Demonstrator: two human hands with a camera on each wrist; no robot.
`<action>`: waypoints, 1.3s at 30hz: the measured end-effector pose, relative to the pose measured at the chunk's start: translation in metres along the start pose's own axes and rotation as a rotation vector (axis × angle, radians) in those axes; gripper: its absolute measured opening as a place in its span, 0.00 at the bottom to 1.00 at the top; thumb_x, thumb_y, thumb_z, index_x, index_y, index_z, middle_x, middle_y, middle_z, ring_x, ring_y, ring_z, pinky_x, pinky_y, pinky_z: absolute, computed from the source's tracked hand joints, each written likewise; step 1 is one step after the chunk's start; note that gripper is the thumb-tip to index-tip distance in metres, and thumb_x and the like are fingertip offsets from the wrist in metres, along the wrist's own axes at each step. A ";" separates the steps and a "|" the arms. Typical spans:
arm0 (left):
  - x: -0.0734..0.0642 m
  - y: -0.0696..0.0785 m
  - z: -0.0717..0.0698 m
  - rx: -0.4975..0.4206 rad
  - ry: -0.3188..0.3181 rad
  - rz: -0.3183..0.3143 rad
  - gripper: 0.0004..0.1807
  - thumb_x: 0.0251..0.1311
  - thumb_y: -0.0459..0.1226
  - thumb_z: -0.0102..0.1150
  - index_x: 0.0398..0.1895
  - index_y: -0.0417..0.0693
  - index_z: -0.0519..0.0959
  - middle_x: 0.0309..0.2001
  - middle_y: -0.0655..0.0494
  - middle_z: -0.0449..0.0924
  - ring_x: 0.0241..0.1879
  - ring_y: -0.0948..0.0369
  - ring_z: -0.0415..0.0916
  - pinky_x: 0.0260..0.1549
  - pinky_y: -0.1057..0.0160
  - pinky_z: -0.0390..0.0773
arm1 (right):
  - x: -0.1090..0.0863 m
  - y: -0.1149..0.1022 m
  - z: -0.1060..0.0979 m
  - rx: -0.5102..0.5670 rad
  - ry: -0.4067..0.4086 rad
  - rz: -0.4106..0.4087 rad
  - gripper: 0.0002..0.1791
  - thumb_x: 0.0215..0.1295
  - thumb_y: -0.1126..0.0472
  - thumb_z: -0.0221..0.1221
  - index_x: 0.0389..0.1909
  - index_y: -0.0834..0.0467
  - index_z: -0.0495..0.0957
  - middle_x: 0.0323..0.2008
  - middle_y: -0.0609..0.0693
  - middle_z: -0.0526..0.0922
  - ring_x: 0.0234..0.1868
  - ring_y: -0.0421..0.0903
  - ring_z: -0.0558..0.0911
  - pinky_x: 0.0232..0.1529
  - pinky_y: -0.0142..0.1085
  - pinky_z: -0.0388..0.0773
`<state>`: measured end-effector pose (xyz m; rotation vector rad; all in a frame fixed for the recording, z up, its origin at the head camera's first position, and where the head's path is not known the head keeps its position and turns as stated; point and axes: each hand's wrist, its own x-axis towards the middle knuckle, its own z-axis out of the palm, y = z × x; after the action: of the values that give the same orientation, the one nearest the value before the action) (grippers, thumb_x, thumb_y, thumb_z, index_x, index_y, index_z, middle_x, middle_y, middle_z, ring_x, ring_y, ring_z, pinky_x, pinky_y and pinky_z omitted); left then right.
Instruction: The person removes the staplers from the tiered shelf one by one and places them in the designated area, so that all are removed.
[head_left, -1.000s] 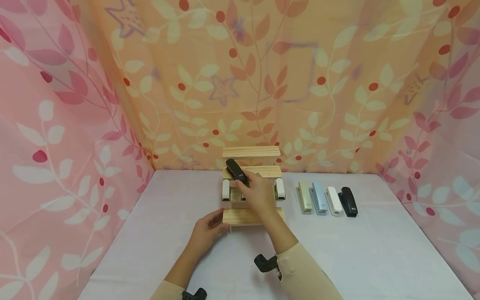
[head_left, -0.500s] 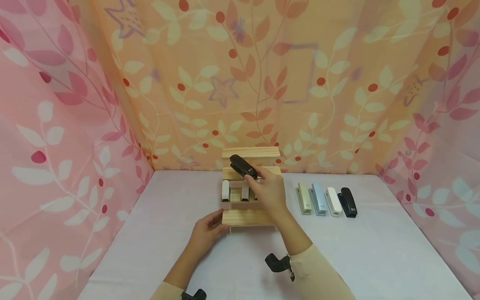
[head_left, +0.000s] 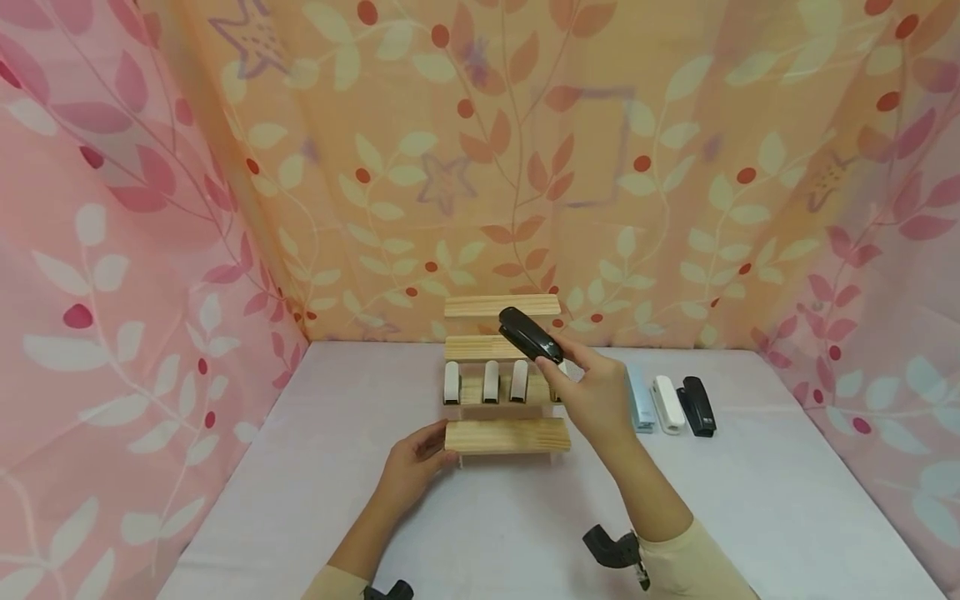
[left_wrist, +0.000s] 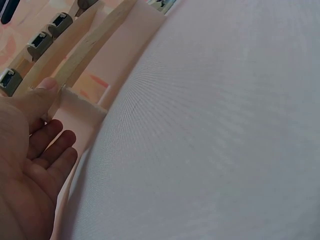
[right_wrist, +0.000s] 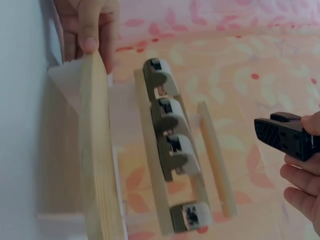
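Note:
My right hand (head_left: 600,398) holds a black stapler (head_left: 529,335) by one end, thumb on one side and fingers on the other. The stapler is in the air over the right part of a tiered wooden rack (head_left: 510,435), tilted with its far end up and left. Several white staplers (head_left: 491,382) stand along one tier of this rack; the rightmost is partly behind my right hand. At the rack's front left corner, my left hand (head_left: 411,465) pinches the end of the lowest board. The left wrist view shows its thumb (left_wrist: 47,84) against that board.
To the right of the rack, a row on the white table (head_left: 780,500) has a light blue stapler (head_left: 641,402), a white stapler (head_left: 667,405) and a black stapler (head_left: 698,407). A floral curtain (head_left: 525,167) hangs close behind the rack.
My right hand has moved right with the black stapler, uncovering white staplers on the rack and hiding the pale green stapler in the row. My left hand has stayed put.

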<state>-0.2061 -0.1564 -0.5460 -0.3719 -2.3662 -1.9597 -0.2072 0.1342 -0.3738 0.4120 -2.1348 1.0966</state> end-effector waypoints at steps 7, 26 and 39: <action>0.002 0.001 0.002 0.039 -0.014 0.006 0.35 0.58 0.43 0.75 0.68 0.44 0.76 0.63 0.47 0.80 0.64 0.51 0.78 0.61 0.62 0.80 | -0.008 0.012 -0.040 -0.036 0.060 -0.017 0.24 0.56 0.64 0.77 0.54 0.62 0.86 0.46 0.58 0.90 0.49 0.55 0.89 0.50 0.12 0.73; 0.006 0.005 0.004 0.017 -0.014 0.030 0.33 0.58 0.38 0.75 0.67 0.43 0.77 0.63 0.45 0.80 0.64 0.49 0.78 0.62 0.56 0.80 | -0.040 0.062 -0.136 -0.216 0.196 0.094 0.27 0.52 0.69 0.77 0.56 0.60 0.85 0.47 0.63 0.88 0.47 0.10 0.74 0.26 0.10 0.68; 0.000 0.002 0.001 0.011 -0.006 -0.007 0.34 0.58 0.41 0.74 0.68 0.44 0.76 0.63 0.46 0.80 0.63 0.50 0.78 0.62 0.61 0.80 | -0.053 0.111 -0.163 -0.279 0.291 0.270 0.26 0.59 0.60 0.76 0.59 0.51 0.85 0.51 0.61 0.87 0.44 0.09 0.71 0.16 0.18 0.65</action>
<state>-0.2057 -0.1551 -0.5447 -0.3709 -2.3838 -1.9509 -0.1606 0.3294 -0.4107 -0.1624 -2.0758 0.9170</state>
